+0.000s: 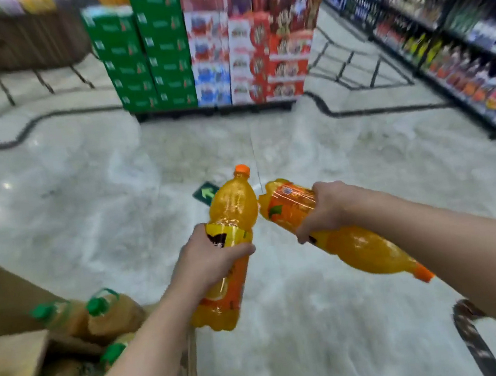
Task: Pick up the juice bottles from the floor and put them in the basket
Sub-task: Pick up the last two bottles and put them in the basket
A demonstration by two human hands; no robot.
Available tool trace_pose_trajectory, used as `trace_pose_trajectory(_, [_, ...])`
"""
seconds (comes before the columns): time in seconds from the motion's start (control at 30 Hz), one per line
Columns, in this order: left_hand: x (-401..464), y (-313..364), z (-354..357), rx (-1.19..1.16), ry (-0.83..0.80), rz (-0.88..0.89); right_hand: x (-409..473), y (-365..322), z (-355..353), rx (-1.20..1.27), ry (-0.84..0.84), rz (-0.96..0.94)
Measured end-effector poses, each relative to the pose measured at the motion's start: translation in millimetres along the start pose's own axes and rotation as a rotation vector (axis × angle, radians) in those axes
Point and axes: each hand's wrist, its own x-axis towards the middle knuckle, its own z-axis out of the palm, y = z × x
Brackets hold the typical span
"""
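Note:
My left hand (210, 258) grips an orange juice bottle (230, 204) round its yellow label, cap pointing up and away. My right hand (323, 210) grips a second orange juice bottle (361, 251) round its orange label; this one lies tilted with its orange cap toward me at the lower right. Both bottles are held in the air above the marble floor, their upper parts nearly touching. A dark curved piece, perhaps a basket handle (471, 335), shows at the lower right edge; no more of a basket is visible.
An open cardboard box (12, 358) with several green-capped bottles stands at the lower left. A stack of green, red and blue drink cartons (204, 44) stands ahead on a pallet. Stocked shelves (448, 32) line the right side. A green arrow sticker (206, 192) marks the floor.

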Motion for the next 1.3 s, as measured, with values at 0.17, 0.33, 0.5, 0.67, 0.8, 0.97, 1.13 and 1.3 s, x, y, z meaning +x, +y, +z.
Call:
trace_pose_trajectory(0.17, [-60.7,67.6,-90.1,-0.081,0.107,0.115,-88.0,-24.5,-94.3,-0.059,0.146,-0.093])
trace_pose_trajectory(0.33, [-106.1,96.7,-145.0,-0.113,0.23,0.141,-133.0,-47.0,-146.6,-0.053,0.179,-0.196])
trace_pose_trajectory(0.5, [-147.4,102.7,-167.4,-0.139,0.367,0.11,-154.9,-70.9,-167.2,-0.063,0.222,-0.36])
trace_pose_trajectory(0.67, [-198.5,87.5,-165.1,-0.229,0.561,0.009,-171.6,-96.6,-157.7,-0.123,0.239,-0.56])
trace_pose_trajectory(0.8, [-242.4,70.8,-161.6,-0.278,0.734,-0.116,-189.0,-119.6,-148.1,-0.202,0.216,-0.733])
trace_pose_trajectory(0.97, [-320.0,53.7,-144.0,-0.332,0.967,-0.215,-228.8,-152.4,-126.1,-0.326,0.221,-0.964])
trace_pose_trajectory(1.13, [-413.1,29.5,-130.5,-0.376,1.147,-0.326,-292.5,-173.1,-89.2,-0.382,0.168,-1.19])
trace_pose_trajectory(1.3, [-510.0,11.1,-121.2,-0.394,1.342,-0.449,-371.2,-187.5,-45.3,-0.445,0.137,-1.408])
